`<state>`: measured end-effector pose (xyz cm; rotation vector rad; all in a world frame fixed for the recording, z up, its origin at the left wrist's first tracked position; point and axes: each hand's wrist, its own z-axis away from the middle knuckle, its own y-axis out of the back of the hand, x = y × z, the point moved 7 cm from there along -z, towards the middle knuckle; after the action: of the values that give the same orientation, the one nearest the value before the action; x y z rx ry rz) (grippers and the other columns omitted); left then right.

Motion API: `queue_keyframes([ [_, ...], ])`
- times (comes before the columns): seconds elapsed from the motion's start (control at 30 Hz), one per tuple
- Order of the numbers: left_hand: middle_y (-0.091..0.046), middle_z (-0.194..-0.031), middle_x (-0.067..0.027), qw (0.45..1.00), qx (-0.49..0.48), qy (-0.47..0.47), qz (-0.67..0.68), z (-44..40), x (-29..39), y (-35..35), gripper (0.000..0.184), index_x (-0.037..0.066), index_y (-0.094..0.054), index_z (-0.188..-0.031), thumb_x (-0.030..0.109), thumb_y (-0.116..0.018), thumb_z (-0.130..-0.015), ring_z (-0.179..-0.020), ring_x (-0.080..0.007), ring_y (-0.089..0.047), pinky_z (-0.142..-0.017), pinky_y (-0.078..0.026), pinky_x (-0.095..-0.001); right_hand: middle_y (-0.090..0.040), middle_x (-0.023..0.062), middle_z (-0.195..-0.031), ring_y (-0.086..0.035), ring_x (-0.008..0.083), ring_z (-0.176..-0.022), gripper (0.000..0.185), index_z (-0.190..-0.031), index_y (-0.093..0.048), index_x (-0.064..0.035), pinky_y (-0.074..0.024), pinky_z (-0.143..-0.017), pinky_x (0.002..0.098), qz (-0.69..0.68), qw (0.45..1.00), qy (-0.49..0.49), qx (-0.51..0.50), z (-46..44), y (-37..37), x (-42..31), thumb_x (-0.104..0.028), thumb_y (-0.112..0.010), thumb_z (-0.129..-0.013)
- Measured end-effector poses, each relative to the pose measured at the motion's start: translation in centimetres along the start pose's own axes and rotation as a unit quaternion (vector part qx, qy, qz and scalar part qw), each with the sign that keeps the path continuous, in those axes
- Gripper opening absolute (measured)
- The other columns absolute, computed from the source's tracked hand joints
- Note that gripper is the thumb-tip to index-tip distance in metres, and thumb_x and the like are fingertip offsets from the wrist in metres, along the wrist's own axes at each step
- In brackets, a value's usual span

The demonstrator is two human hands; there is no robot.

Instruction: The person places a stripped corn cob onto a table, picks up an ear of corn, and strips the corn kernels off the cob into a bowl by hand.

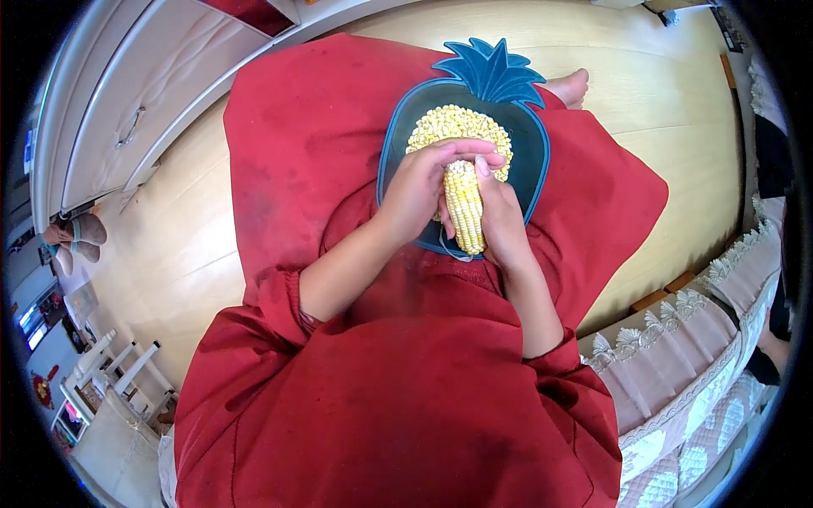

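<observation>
An ear of corn (463, 212) with pale yellow kernels stands out between my two hands over my lap, its whitish stub end pointing away from me. My right hand (501, 216) is wrapped round its right side, thumb lying near the stub end. From the left, my left hand (417, 188) curls its fingers across that far end; its palm side is hidden. Under the hands, a dark pineapple-shaped tray (529, 144) with a blue rim and leafy top rests on red cloth. A heap of loose corn kernels (453, 121) lies in it.
A red garment (292, 161) covers my lap and arms. Beyond the tray a bare foot (574, 88) shows on the pale wood floor (182, 262). White cabinets (144, 93) are at upper left, a white chair (118, 423) at lower left, and a lace-trimmed sofa (677, 356) at right.
</observation>
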<state>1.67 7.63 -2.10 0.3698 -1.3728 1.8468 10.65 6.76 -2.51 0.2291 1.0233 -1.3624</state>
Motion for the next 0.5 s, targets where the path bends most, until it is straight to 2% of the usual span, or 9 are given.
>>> queue_keyframes([
  [0.07, -0.066, -0.117, -0.0173, 1.000, -0.009, 0.006, -0.024, 0.25, 0.09, -0.06, 0.046, -0.005, -0.058, -0.122, 0.022, -0.030, -0.098, -0.079, -0.0175, -0.067, -0.053, -0.052, -0.0252, -0.062, 0.0131, -0.071, -0.058, 0.0191, -0.053, 0.060, -0.090, -0.059, 0.0040, -0.0479, -0.052, 0.0276, 0.000, 1.000, 0.002, 0.003, -0.05, 0.05, 0.05, -0.045, -0.027, -0.105],
  [0.13, -0.064, -0.121, -0.0204, 0.996, -0.011, 0.022, -0.083, 0.67, 0.26, 0.01, 0.045, -0.005, -0.057, -0.123, 0.021, -0.034, -0.095, -0.100, -0.0226, -0.066, -0.080, -0.055, -0.0302, -0.062, 0.0130, -0.071, -0.059, 0.0191, -0.054, 0.060, -0.091, -0.059, 0.0041, -0.0480, -0.052, 0.0276, 0.007, 1.000, 0.005, 0.006, -0.12, 0.15, 0.17, -0.045, -0.027, -0.105],
  [0.23, -0.066, -0.117, -0.0185, 0.987, 0.028, 0.015, -0.158, 0.76, 0.49, -0.27, 0.044, -0.005, -0.058, -0.122, 0.020, -0.035, -0.094, -0.092, -0.0198, -0.067, -0.059, -0.056, -0.0254, -0.060, 0.0103, -0.068, -0.058, 0.0175, -0.054, 0.057, -0.089, -0.060, 0.0003, -0.0471, -0.051, 0.0281, -0.007, 1.000, 0.014, 0.011, -0.09, 0.13, 0.05, -0.046, -0.031, -0.105],
  [0.33, -0.068, -0.112, -0.0173, 0.986, 0.032, -0.011, -0.164, 0.64, 0.39, -0.01, 0.043, -0.004, -0.059, -0.121, 0.020, -0.036, -0.095, -0.085, -0.0174, -0.067, -0.051, -0.053, -0.0233, -0.061, 0.0104, -0.069, -0.058, 0.0175, -0.054, 0.058, -0.087, -0.060, 0.0004, -0.0473, -0.052, 0.0282, -0.002, 1.000, 0.007, 0.017, -0.10, 0.33, 0.42, -0.045, -0.030, -0.105],
  [0.5, -0.069, -0.106, -0.0167, 0.986, 0.034, 0.027, -0.163, 0.98, 0.91, -0.05, 0.040, -0.003, -0.060, -0.117, 0.021, -0.035, -0.098, -0.075, -0.0164, -0.066, -0.052, -0.052, -0.0240, -0.061, 0.0104, -0.069, -0.059, 0.0170, -0.054, 0.058, -0.087, -0.061, 0.0012, -0.0475, -0.053, 0.0283, -0.005, 1.000, 0.011, 0.003, -0.18, 0.14, 0.55, -0.044, -0.030, -0.106],
])
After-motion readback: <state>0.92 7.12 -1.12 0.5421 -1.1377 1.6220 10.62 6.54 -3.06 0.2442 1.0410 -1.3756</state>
